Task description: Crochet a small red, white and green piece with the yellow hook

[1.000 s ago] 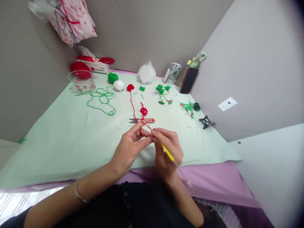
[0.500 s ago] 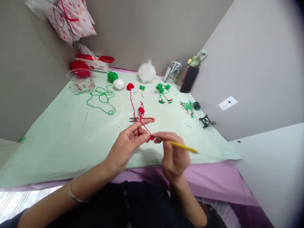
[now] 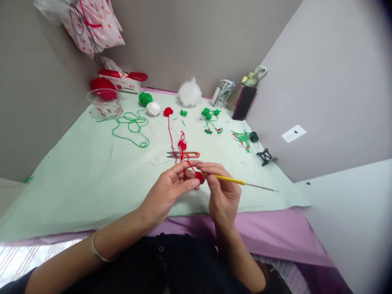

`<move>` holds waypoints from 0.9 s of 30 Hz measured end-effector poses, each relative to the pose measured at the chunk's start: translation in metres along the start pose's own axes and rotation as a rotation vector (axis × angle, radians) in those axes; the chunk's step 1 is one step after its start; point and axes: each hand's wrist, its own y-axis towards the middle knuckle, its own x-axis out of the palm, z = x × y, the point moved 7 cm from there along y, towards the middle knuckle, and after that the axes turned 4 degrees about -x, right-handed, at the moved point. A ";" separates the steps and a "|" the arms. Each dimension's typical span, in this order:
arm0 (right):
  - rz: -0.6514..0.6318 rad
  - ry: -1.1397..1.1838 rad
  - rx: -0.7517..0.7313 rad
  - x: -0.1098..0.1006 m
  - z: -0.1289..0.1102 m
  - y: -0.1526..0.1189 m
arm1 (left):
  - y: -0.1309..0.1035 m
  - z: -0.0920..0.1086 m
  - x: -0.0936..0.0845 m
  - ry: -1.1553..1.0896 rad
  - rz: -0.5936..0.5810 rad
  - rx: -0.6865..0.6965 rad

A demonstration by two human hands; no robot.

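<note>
Centre: left hand (image 3: 176, 183) pinching red crochet piece (image 3: 199, 176); right hand (image 3: 223, 188) closed around yellow crochet hook (image 3: 229, 179). Upper right: clear cup (image 3: 222, 94) holding slender tools. Upper left: clear tub (image 3: 107, 107), contents unclear.

The bare left hand (image 3: 171, 185) is reaching up from the lower left, its fingers (image 3: 186, 165) curling and pinching against the thumb. The bare right hand (image 3: 225, 192) is bending at the knuckles, fingers closing together, its forearm (image 3: 241, 257) angling inward from the lower right.
</note>
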 end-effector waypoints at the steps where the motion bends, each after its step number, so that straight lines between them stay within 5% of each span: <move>1: -0.003 -0.021 -0.015 0.001 -0.001 0.000 | 0.000 0.000 0.000 0.030 -0.002 0.016; 4: -0.032 -0.088 -0.058 0.005 -0.004 -0.005 | 0.001 0.002 -0.002 0.050 0.039 0.037; 9: -0.025 -0.406 -0.356 0.007 -0.019 -0.018 | 0.006 -0.006 -0.003 -0.112 0.052 -0.069; 13: 0.050 -0.183 -0.158 -0.005 -0.010 -0.008 | 0.007 -0.011 -0.006 -0.212 0.056 -0.170; 18: 0.113 0.189 0.082 -0.008 0.004 0.001 | 0.004 0.000 -0.010 -0.090 0.085 -0.046; 24: 0.025 -0.019 0.002 0.003 0.001 -0.004 | 0.003 0.001 -0.002 0.036 0.040 0.037; 27: -0.018 -0.228 -0.186 0.007 -0.010 -0.009 | 0.005 -0.002 -0.004 -0.028 0.068 0.012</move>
